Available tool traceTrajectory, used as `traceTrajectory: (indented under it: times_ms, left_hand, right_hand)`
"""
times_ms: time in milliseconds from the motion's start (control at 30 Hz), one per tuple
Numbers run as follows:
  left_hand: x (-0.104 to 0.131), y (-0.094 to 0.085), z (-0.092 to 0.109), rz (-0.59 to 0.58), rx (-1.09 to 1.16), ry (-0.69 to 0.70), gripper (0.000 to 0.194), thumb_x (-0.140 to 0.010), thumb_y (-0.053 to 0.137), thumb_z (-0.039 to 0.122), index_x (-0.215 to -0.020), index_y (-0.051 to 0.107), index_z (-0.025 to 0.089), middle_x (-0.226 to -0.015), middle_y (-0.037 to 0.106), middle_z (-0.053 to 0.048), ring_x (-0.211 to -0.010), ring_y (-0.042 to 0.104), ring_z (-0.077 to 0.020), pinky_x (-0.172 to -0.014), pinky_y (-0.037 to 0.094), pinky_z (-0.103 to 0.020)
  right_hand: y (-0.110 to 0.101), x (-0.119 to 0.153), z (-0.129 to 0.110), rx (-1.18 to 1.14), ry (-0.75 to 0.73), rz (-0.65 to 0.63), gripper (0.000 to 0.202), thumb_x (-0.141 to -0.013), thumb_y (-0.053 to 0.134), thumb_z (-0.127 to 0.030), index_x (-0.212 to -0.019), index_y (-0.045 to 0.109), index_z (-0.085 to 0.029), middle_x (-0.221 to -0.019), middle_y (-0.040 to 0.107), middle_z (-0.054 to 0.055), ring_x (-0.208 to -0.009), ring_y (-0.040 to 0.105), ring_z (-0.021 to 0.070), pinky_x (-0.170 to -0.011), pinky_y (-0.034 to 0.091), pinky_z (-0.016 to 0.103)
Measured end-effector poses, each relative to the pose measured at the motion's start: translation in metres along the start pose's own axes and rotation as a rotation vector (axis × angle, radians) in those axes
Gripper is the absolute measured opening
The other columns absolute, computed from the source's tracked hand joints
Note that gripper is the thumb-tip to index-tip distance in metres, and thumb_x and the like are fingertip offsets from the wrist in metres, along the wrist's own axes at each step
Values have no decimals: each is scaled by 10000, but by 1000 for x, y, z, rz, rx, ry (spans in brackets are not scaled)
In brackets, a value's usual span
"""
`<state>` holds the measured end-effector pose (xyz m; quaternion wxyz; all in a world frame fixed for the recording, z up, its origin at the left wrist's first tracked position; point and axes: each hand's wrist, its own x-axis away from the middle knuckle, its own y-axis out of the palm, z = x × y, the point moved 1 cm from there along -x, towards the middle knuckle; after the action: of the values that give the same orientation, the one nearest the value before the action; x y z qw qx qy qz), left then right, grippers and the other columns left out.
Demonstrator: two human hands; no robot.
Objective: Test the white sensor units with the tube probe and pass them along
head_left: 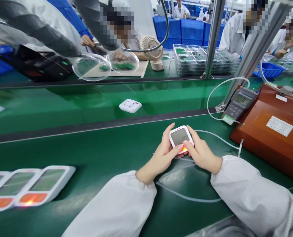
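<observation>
A small white device (179, 135) with a grey screen is held between both hands near the middle of the view, its lower part glowing orange. My left hand (162, 153) grips its left side, with the thumb on the lower front. On the other side, my right hand (200, 151) wraps round the right edge, its thumb also near the glowing part. Dark characters show on the screen. Behind and below the hands, a clear tube (186, 197) loops over the green table (106, 204).
Several similar white devices (47, 181) lie at the lower left. One white unit (130, 105) sits on the green strip beyond the ledge. At right are an orange-brown box (272, 131) and a grey meter (240, 102) with tubing. People work across the line.
</observation>
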<state>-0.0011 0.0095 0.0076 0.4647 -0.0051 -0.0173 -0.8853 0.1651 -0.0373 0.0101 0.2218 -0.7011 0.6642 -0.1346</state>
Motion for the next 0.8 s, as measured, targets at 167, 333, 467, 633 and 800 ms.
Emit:
traceTrajectory:
  times_ms: [167, 333, 467, 633, 800]
  left_hand:
    - [1, -3, -2, -35, 74, -52, 841, -882, 682, 425, -1529, 158, 310, -896, 577, -9, -598, 542, -111, -560, 489, -243]
    - [2, -1, 0, -60, 131, -37, 838, -855, 716, 382, -1510, 195, 345, -1199, 557, -87, -834, 620, -174, -659, 541, -270]
    - [2, -2, 1, -79, 139, -41, 840, -847, 729, 360, -1497, 196, 345, -1174, 539, -71, -834, 604, -161, -685, 548, -276]
    - [0, -4, 2, -105, 111, -63, 839, -855, 723, 370, -1492, 177, 336, -1103, 537, -53, -776, 587, -145, -654, 547, -274]
    - [0, -2, 1, -69, 140, -56, 832, -844, 731, 375, -1489, 206, 334, -1086, 551, -51, -753, 567, -135, -607, 521, -243]
  right_hand:
    - [0, -1, 4, -41, -12, 6, 559, -1021, 388, -361, -1532, 279, -162, -842, 683, 47, -636, 617, 178, -664, 523, 324]
    - [-1, 0, 0, -75, -6, 12, 567, -1003, 436, -370, -1520, 307, -175, -961, 700, 77, -742, 652, 194, -713, 531, 332]
    - [-1, 0, -4, -77, 20, -5, 657, -964, 510, -356, -1538, 273, -144, -1047, 706, 112, -818, 668, 219, -734, 527, 340]
    - [0, 0, -3, -78, 32, -12, 645, -966, 515, -353, -1538, 275, -175, -1048, 711, 100, -823, 669, 218, -728, 519, 331]
    - [0, 0, 1, -101, 7, -6, 605, -999, 455, -383, -1533, 277, -161, -1016, 705, 97, -818, 668, 217, -719, 524, 333]
